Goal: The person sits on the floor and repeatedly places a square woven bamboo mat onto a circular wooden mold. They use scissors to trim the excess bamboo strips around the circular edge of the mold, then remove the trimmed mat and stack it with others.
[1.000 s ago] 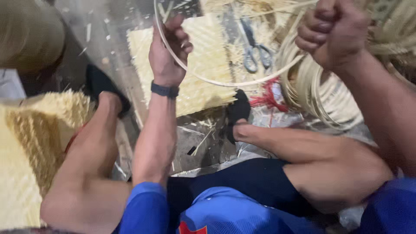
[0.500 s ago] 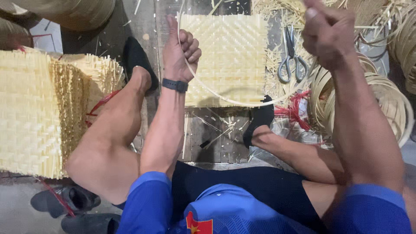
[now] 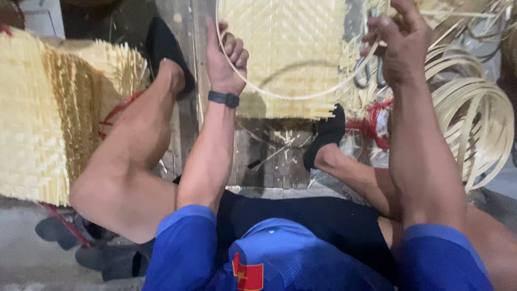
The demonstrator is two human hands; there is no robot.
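Note:
A thin pale bamboo strip bent into a hoop (image 3: 301, 97) curves between both my hands. My left hand (image 3: 226, 59), with a dark band on the wrist, grips the hoop's left side. On the right side of the hoop my right hand (image 3: 401, 46) pinches the strip with fingers and thumb. The top of the hoop runs out of view. Under the hoop lies a square woven bamboo mat (image 3: 288, 48) on the dark floor. My legs are spread to either side, with black shoes (image 3: 164, 46) on both feet.
A thick stack of woven mats (image 3: 43, 113) stands at the left. Coiled bamboo rings (image 3: 476, 121) lie at the right beside red string (image 3: 377, 121). Scissors (image 3: 371, 75) rest partly hidden behind my right hand. Dark sandals (image 3: 81, 245) sit at the lower left.
Both hands have drawn the strip into a fuller hoop over the mat. My right hand has gone from a closed fist to a pinch on the strip. The view has dropped closer.

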